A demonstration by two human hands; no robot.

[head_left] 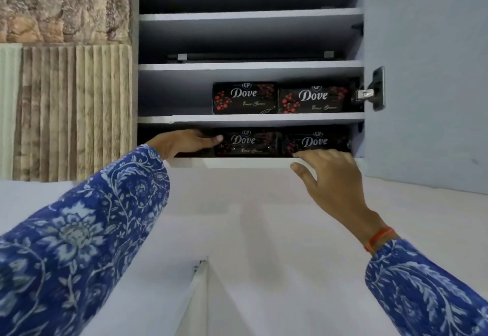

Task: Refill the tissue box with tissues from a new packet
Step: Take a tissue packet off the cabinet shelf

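An open cupboard holds black "Dove" tissue packets with red dots. Two lie side by side on the lowest shelf: a left packet [247, 141] and a right packet [317, 140]. Two more packets [244, 97] [314, 99] sit on the shelf above. My left hand [182, 142] reaches into the lowest shelf, its fingertips touching the left end of the left packet. My right hand [332, 177] hovers with spread fingers at the shelf's front edge, just below the right packet. Neither hand grips anything. No tissue box is in view.
The cupboard door [427, 71] stands open on the right, its metal hinge [369, 92] sticking out. Upper shelves [250, 16] look nearly bare. A textured stone and ribbed panel wall [66, 84] is on the left. A white surface [237, 216] lies below the cupboard.
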